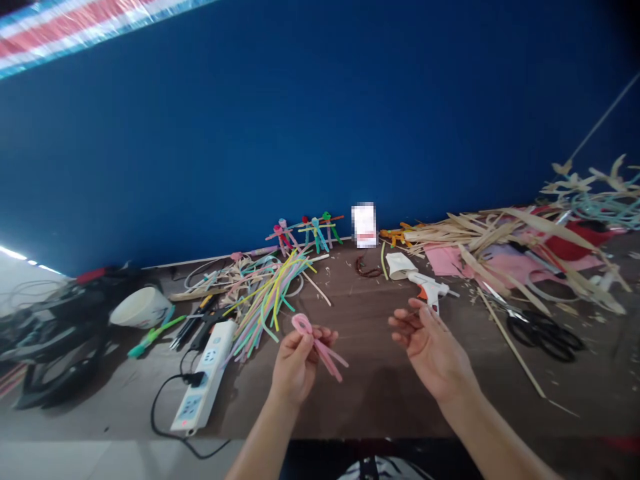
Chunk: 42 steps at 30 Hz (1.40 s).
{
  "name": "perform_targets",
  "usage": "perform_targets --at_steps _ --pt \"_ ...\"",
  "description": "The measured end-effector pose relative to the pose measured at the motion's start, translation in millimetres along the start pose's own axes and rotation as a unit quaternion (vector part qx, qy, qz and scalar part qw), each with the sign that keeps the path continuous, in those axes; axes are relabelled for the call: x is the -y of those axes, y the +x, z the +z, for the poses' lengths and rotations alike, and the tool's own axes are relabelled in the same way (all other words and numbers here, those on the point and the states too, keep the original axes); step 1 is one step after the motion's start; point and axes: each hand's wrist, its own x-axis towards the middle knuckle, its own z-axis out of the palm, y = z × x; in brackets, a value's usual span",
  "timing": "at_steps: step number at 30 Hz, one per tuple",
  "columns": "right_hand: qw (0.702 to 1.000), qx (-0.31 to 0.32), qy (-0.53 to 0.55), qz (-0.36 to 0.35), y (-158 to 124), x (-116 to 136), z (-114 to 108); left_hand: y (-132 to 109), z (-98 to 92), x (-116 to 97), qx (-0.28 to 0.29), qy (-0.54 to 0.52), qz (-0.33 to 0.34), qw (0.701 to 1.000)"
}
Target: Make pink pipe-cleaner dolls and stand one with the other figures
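Between the thumb and fingers of my left hand [296, 363] is a pink pipe cleaner [327, 359], bent into a loop at the top with its two ends trailing to the right. My right hand [434, 343] is raised over the table with its palm turned up, fingers apart and nothing in them. Just beyond it lies a white glue gun [429, 288] with an orange trigger. A loose bundle of coloured pipe cleaners [273, 293] spreads out behind my left hand. Small pipe-cleaner figures [315, 230] stand at the back against the blue wall.
A white power strip [205, 380] with a black plug and cord lies at the left, near a white cup [141, 308] and a dark bag [65, 327]. Black-handled scissors [543, 333], a thin stick [515, 347] and a pile of dried husk strips [500, 233] are at the right.
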Motion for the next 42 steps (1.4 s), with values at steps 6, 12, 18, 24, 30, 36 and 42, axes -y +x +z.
perform_targets --at_steps 6,12,18,24,30,36,42 --pt "0.998 0.054 -0.022 -0.012 -16.6 -26.2 17.0 -9.4 10.1 17.1 -0.007 0.070 -0.008 0.998" --pt "0.994 0.095 -0.062 -0.011 -18.7 -37.9 19.7 -10.4 10.2 15.1 0.015 0.079 -0.016 0.997" --pt "0.992 0.102 -0.059 -0.047 -16.5 -35.5 18.2 -8.7 10.3 8.7 -0.023 0.057 -0.030 0.998" --pt "0.986 0.117 -0.095 -0.070 -15.0 -27.2 11.1 -7.6 4.9 -2.4 0.052 0.059 -0.111 0.991" --pt "0.933 0.215 -0.285 -0.049 -15.6 -20.5 -1.4 -8.4 5.5 -6.9 0.097 0.157 -0.069 0.980" --pt "0.801 0.315 -0.508 -0.033 -16.5 -4.6 -2.4 -11.0 13.4 -15.3 0.194 0.292 -0.061 0.934" --pt "0.737 0.346 -0.579 -0.049 -18.9 1.1 5.0 -15.0 21.0 -15.0 0.222 0.273 -0.066 0.934"
